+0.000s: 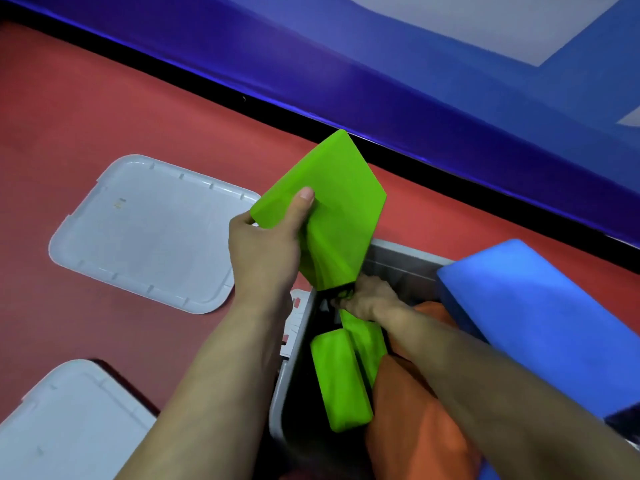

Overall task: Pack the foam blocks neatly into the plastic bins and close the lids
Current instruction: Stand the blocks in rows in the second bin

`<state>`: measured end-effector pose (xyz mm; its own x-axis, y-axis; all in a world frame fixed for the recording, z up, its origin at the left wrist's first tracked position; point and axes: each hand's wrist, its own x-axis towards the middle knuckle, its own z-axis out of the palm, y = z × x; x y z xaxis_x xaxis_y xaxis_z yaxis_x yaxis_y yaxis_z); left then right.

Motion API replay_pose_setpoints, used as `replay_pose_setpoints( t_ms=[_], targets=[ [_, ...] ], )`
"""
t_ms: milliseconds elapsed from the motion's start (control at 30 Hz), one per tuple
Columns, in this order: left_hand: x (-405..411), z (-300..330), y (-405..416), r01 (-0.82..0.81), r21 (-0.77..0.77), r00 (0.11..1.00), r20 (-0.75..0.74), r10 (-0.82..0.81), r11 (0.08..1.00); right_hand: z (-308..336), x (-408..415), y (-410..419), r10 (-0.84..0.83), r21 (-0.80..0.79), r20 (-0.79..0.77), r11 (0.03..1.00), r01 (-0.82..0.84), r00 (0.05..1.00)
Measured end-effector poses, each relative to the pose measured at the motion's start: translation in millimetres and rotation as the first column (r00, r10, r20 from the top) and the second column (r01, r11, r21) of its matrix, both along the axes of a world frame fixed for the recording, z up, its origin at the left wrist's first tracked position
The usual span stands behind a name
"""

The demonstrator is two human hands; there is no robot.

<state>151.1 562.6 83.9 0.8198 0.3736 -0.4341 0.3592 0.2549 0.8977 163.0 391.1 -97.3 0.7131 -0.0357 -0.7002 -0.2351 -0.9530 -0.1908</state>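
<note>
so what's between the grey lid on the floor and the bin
In the head view, the left hand gripping the big green foam block sits between the lid and the bin, over red floor.

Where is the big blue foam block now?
In the head view, the big blue foam block sits at the right, tilted over the grey plastic bin's far right edge.

left hand (266, 251) grips green block (332, 202) | right hand (367, 299) inside bin (287, 372)

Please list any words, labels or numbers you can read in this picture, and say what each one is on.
No text can be read.
White sticker with red marks on the grey plastic bin: too blurred to read.
Small mark on the pale grey plastic lid: too small to read.
</note>
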Motion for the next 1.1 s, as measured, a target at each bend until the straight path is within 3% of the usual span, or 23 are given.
replay_pose_setpoints(
  t_ms=[333, 533, 667, 833, 1000, 1100],
  targets=[
    [-17, 61, 24, 0.108, 0.026, 0.988, 0.108, -0.111, 0.994, 43, -44, -21, -0.001, 0.147, 0.154, 0.989, -0.022, 0.988],
    [-25, 70, 33, 0.099, -0.003, 0.983, 0.153, -0.097, 0.995, 51, -56, -15, 0.203, 0.05, -0.093, 0.979, -0.2, 0.975],
    [-24, 69, 30, 0.091, -0.065, 0.989, 0.12, -0.082, 0.994, 54, -48, -15, 0.145, 0.093, -0.165, 0.987, -0.131, 0.976],
    [-22, 67, 27, 0.094, -0.07, 0.99, 0.109, -0.086, 0.993, 46, -43, -6, 0.024, 0.205, -0.079, 0.979, -0.007, 0.997],
    [-17, 63, 27, 0.084, -0.088, 0.992, 0.102, -0.074, 0.993, 39, -33, 15, 0.013, 0.136, 0.008, 0.991, -0.014, 1.0],
    [-15, 62, 25, 0.08, -0.097, 0.992, 0.106, -0.069, 0.992, 38, -29, 25, 0.094, -0.058, -0.011, 0.994, -0.095, 0.995]
  ],
)
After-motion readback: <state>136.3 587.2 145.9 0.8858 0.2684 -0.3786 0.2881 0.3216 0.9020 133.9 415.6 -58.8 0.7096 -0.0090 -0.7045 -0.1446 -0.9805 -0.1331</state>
